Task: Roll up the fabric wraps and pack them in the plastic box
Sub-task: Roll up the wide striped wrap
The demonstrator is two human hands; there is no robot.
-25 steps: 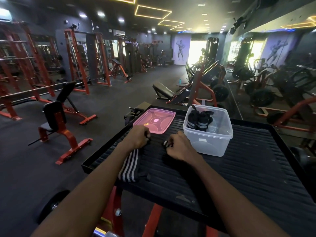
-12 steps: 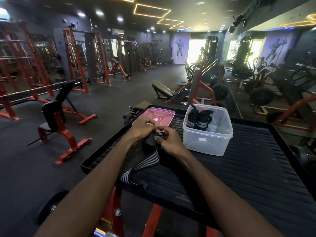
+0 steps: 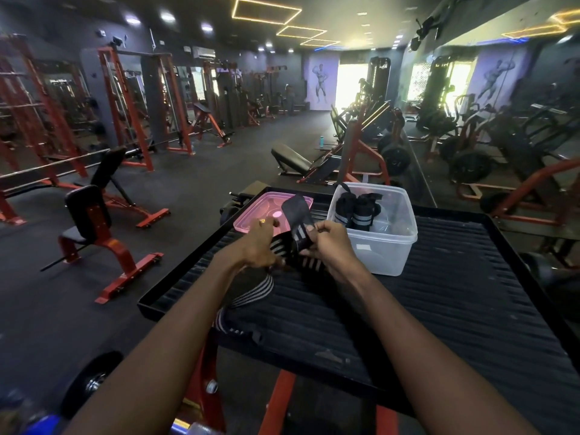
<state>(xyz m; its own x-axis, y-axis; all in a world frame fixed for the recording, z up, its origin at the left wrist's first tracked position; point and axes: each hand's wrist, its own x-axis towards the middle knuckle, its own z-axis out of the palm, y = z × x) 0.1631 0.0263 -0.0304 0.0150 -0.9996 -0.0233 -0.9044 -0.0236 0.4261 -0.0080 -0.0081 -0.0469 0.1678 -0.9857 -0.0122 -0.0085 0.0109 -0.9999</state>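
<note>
A black fabric wrap (image 3: 296, 226) with white stripes is lifted above the black ribbed platform (image 3: 439, 293). My left hand (image 3: 259, 244) and my right hand (image 3: 329, 246) both grip it, close together. Its dark end sticks up between the hands, and its striped tail (image 3: 251, 293) hangs down to the platform's near left edge. The clear plastic box (image 3: 381, 243) stands just right of my right hand. Two rolled wraps (image 3: 354, 210) stand upright in its left part. The pink lid (image 3: 254, 213) lies flat beyond my left hand.
The platform has a raised rim and sits on red steel legs (image 3: 279, 400). A red and black bench (image 3: 94, 227) stands on the dark floor to the left. Red racks line the left wall, and weight machines with a mirror fill the right.
Both hands have risen off the platform and come together, lifting the wrap. Its end now stands up between them while the tail trails off the surface.
</note>
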